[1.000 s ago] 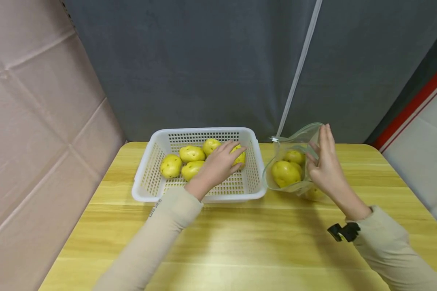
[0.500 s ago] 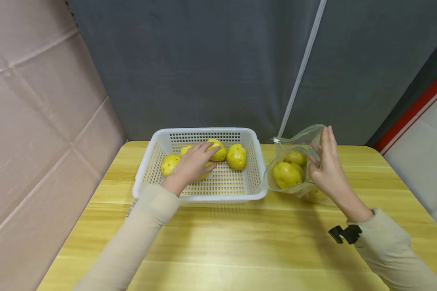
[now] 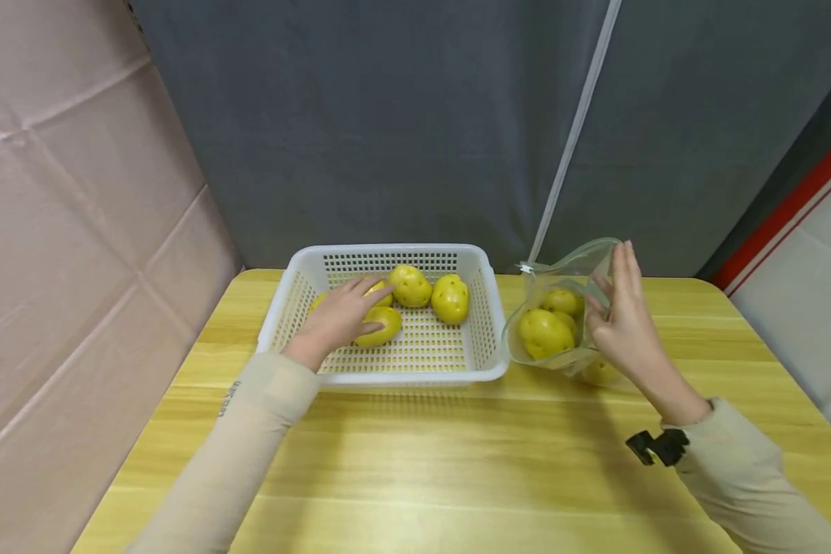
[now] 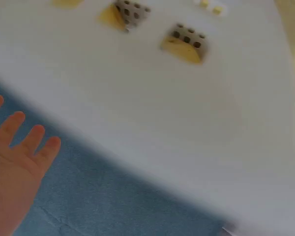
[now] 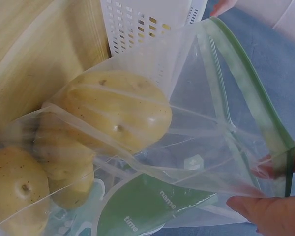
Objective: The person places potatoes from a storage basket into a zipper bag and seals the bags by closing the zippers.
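Observation:
My left hand [image 3: 342, 312] is over the left part of a white perforated basket [image 3: 415, 378], palm down with fingers spread. Its fingers and thumb lie close around a yellow potato [image 3: 379, 328]; another at the far left is mostly hidden beneath the hand. Two more potatoes [image 3: 450, 298] sit to the right in the basket. In the left wrist view the left hand [image 4: 14, 167] has its fingers apart. My right hand [image 3: 619, 315] pinches the green-edged rim of a clear zip bag [image 5: 246, 83], thumb outside. Several potatoes [image 5: 120, 110] lie inside the bag, whose mouth gapes.
Basket and bag stand side by side on a wooden table [image 3: 415, 469], near its back edge. A dark grey curtain [image 3: 388, 131] hangs behind. Pinkish cloth [image 3: 76, 254] covers the left side, and a white panel with a red strip [image 3: 789, 208] stands at right.
My left hand has moved left across the basket, from the right-hand potatoes to the left ones, uncovering those at right. My right hand and the bag have stayed in place.

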